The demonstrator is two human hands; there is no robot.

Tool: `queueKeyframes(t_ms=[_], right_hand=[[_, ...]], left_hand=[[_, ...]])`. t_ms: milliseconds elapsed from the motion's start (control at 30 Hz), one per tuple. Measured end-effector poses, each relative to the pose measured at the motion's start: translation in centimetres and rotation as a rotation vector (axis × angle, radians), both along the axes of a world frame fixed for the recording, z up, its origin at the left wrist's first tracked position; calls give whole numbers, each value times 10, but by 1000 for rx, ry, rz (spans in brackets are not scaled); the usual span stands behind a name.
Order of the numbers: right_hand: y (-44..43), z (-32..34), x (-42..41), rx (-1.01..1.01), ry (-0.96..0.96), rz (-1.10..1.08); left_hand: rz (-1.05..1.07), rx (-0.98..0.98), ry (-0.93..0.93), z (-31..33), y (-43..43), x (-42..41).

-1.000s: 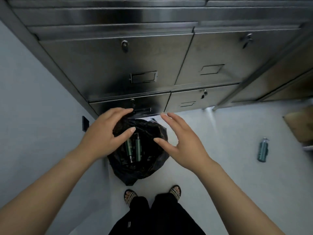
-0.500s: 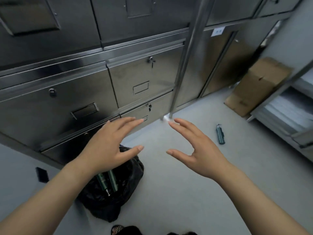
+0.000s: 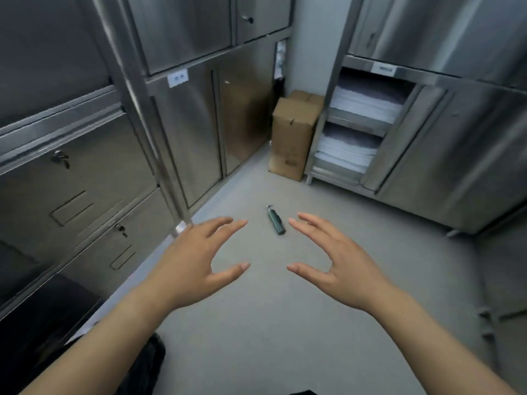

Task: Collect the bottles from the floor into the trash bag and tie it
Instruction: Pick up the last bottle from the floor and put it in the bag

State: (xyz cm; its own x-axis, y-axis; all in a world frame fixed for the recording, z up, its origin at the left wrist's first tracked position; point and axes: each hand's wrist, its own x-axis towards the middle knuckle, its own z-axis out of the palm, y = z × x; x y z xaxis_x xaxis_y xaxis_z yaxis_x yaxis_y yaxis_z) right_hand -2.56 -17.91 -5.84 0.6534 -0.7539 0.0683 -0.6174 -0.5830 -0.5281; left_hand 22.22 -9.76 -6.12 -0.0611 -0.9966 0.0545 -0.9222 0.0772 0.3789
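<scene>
A dark green pump bottle (image 3: 275,220) lies on its side on the grey floor, ahead of me, in the gap between my two hands. My left hand (image 3: 196,263) is raised with fingers spread and holds nothing. My right hand (image 3: 336,260) mirrors it, fingers apart and empty. Both hands hover in the air, nearer to me than the bottle and apart from it. Only an edge of the black trash bag (image 3: 148,363) shows at the bottom, mostly hidden under my left forearm; its contents are out of sight.
Steel drawer cabinets (image 3: 71,172) line the left side. A steel shelf unit (image 3: 356,143) with folded white cloths stands at the right. A tall cardboard box (image 3: 291,138) leans in the far corner. Open grey floor (image 3: 271,309) lies between me and the bottle.
The view has swung right, away from the trash bag and toward the lone bottle on the floor. Both hands left the bag's mouth and now hover open toward that bottle.
</scene>
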Motion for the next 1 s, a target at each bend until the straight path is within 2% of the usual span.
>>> queueKeyframes(t_ms=[133,300,567,833,1000], right_hand=[[-31,-7,-49,38,-40,-162],[-74,-32,-64,99,-102,-270],[-211,-55,-22,151,-83,-273],[-358,-49,37,164,-74,-284],[-432,-52,57,166,-79,-254]], left_hand=[[-174,16,-35,-2,-71,-46],[-238,26,-30,-16,-142,-61],[-214,45,-7,-50,-282,-17],[-132,38,8,-50,-433,43],[-81,42,7,-53,-497,71]])
